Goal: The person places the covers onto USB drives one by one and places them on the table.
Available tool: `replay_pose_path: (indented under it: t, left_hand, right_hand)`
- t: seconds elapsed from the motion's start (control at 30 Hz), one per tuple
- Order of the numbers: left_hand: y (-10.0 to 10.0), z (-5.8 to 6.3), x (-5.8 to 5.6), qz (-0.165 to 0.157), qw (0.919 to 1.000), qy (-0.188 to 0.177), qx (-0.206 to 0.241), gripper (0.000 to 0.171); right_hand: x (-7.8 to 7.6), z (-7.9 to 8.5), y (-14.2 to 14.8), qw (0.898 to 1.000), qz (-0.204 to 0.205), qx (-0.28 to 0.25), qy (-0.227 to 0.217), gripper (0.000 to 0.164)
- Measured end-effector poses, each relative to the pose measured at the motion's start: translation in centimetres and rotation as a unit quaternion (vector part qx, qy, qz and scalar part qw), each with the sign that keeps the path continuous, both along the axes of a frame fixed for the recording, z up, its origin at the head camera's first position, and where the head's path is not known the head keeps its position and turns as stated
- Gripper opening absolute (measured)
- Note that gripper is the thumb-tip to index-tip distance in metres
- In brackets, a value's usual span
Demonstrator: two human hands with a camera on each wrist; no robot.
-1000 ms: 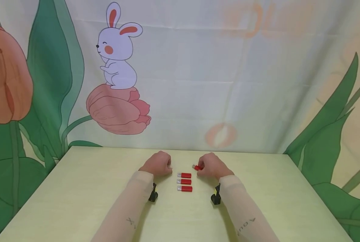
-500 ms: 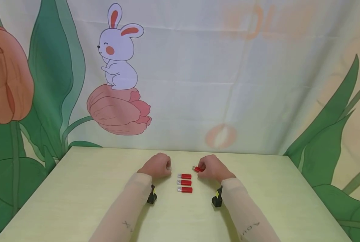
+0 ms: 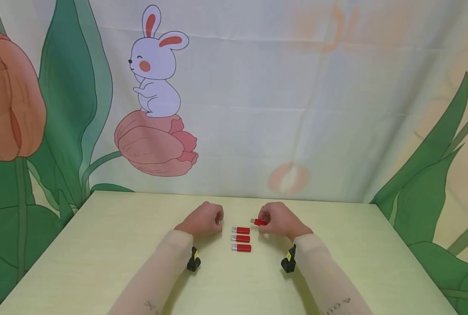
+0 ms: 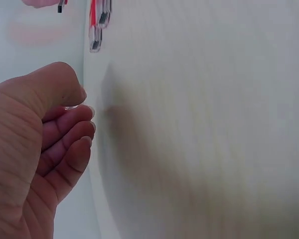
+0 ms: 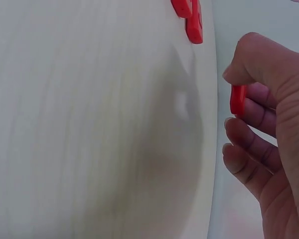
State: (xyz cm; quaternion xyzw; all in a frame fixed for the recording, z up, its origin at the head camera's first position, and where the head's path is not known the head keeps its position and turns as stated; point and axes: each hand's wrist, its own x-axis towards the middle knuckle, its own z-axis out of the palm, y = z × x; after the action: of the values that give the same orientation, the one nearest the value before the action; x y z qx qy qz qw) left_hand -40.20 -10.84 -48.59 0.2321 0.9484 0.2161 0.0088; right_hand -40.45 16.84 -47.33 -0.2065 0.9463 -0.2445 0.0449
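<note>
My right hand [image 3: 282, 219] pinches a red USB flash drive [image 3: 260, 222] between thumb and fingers, its bare plug end pointing left; in the right wrist view the drive's red body [image 5: 238, 99] shows under the thumb. Across from it, my left hand [image 3: 204, 219] has curled fingers, and a small clear piece [image 4: 71, 107], apparently a drive's cap, shows between thumb and forefinger, mostly hidden. Between and just in front of the hands, three more red drives [image 3: 240, 239] lie in a column on the table, their clear-capped ends to the left.
A pale wood-grain table [image 3: 112, 245] lies under both forearms. Behind it hangs a printed cloth [image 3: 234, 109] with a rabbit, tulips and leaves. Each wrist wears a small black camera [image 3: 193, 260].
Both hands have drifted slightly toward me and the forearms have spread a little apart. The right hand still pinches its drive; the three drives on the table keep their order.
</note>
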Motion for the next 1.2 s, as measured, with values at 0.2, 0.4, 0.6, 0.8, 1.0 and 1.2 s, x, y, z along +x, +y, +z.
replay_pose_path:
  t: [0.2,0.4,0.6,0.8,1.0,1.2]
  left_hand:
    - [-0.1,0.1,0.7,0.000,0.9998,-0.011,0.017,0.012]
    - [-0.5,0.0,1.4,0.004,0.9968,-0.038,0.069,0.017]
    - [-0.8,-0.2,2.2,-0.002,0.9932,-0.050,0.106,0.016]
    - [-0.9,0.0,3.2,-0.003,0.9844,-0.071,0.161,0.016]
    - [-0.8,0.3,4.2,-0.009,0.9734,-0.075,0.216,0.016]
    - [-0.3,0.9,5.5,-0.016,0.9621,-0.079,0.260,0.016]
  right_hand:
    - [0.7,0.1,0.0,1.000,0.016,-0.009,-0.007,0.015]
    - [1.5,-0.2,0.5,0.999,0.026,-0.031,-0.006,0.015]
    - [2.3,-0.6,1.1,0.998,0.028,-0.063,-0.010,0.011]
    - [3.0,-1.0,1.4,0.993,0.022,-0.112,-0.005,0.012]
    - [4.0,-1.1,1.4,0.988,0.028,-0.154,-0.010,0.012]
    - [5.3,-0.7,1.0,0.974,0.038,-0.218,-0.036,0.015]
